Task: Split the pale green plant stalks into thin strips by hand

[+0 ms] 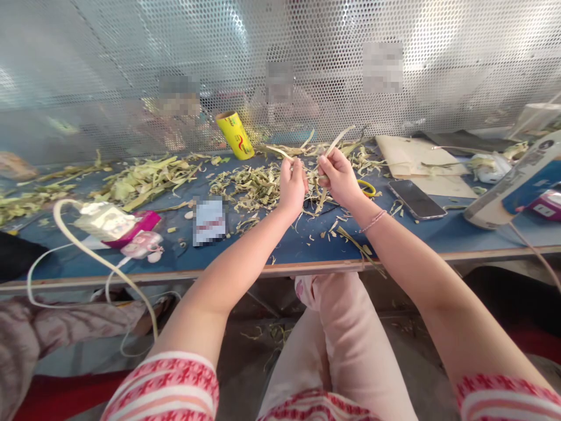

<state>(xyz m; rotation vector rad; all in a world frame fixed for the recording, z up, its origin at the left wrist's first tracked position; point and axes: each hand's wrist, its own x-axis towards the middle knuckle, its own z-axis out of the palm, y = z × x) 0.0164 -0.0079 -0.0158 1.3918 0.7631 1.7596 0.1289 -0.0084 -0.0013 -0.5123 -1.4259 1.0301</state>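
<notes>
My left hand (293, 186) is closed over the middle of the table, with a pale dry leaf strip (279, 152) sticking out above its fingers. Close beside it, my right hand (339, 176) pinches another pale leaf strip (340, 139) that points up and away. The two hands are slightly apart. Beneath and around them spreads a heap of shredded dry green-yellow leaf pieces (252, 186). A yellow loop (367, 188), perhaps a scissors handle, lies by my right wrist. Whether the two strips join between the hands I cannot tell.
A perforated metal panel (315, 52) rises behind the blue table (245, 251). On the left are a leaf pile (144, 181), a power bank-like pink item (146, 242) and a cable (127, 280). A yellow cardboard tube (236, 135), phone (417, 200), brown paper (405, 156) and large bottle (511, 187) stand around.
</notes>
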